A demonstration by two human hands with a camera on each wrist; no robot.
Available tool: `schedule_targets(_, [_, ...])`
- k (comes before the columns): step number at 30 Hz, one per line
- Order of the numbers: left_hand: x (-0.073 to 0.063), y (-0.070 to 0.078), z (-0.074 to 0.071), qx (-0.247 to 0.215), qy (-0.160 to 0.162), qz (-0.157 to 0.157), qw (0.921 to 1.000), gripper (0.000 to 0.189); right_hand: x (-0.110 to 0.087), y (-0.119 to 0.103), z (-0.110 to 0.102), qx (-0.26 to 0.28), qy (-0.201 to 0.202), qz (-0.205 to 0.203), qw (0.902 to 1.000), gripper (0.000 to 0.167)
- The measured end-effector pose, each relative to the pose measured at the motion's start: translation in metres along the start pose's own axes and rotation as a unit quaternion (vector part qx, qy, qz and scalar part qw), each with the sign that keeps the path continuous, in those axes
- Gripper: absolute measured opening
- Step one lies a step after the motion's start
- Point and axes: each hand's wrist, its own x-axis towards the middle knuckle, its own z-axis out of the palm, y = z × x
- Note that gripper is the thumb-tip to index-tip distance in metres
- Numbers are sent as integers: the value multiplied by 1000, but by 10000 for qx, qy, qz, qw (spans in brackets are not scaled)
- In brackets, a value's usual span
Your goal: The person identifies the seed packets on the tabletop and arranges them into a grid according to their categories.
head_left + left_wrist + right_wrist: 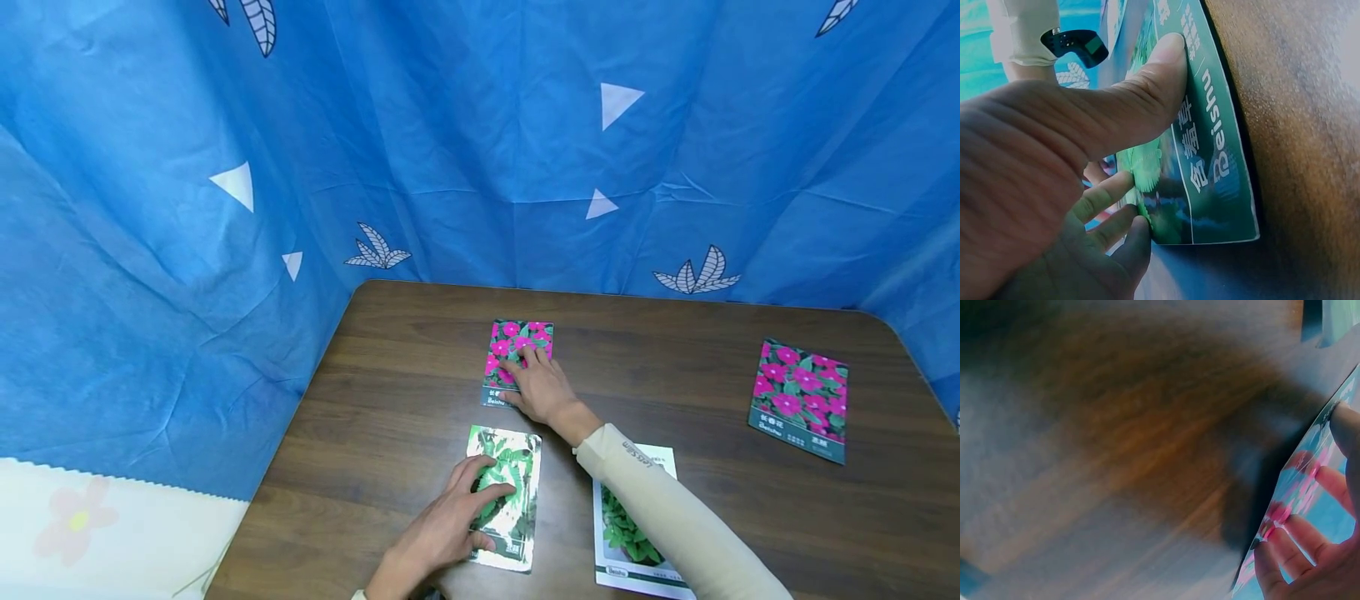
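My left hand (446,521) rests on a shiny green-leaf seed packet (517,504) near the front of the table. In the left wrist view its thumb (1154,78) lies over the printed "Beishu" end, with the fingers at the packet's side. Farther back, my right hand (542,387) touches a pink-flower seed packet (495,346), fingers spread over its face. The right wrist view shows thumb and fingertips on that packet (1300,478). A white-bordered leafy packet (630,542) lies partly hidden under the right forearm.
Another pink-flower packet (802,396) lies at the right of the brown wooden table (675,375). A blue patterned cloth (480,142) hangs behind the table and along its left side. A black device (1079,47) is worn at the right wrist.
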Motion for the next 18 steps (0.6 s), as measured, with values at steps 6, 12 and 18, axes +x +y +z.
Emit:
schedule_targets(6, [-1,-1,-1,29,-19,-19,10000,69,2,0,2,72,-4,-55,10000,64])
schedule_targets(12, [0,0,-2,6,-33,11,10000,68,2,2,3,180,92,-226,9995,62])
schedule_targets(18, [1,0,-3,-7,-121,-71,9999,68,3,1,2,226,80,-369,9990,63])
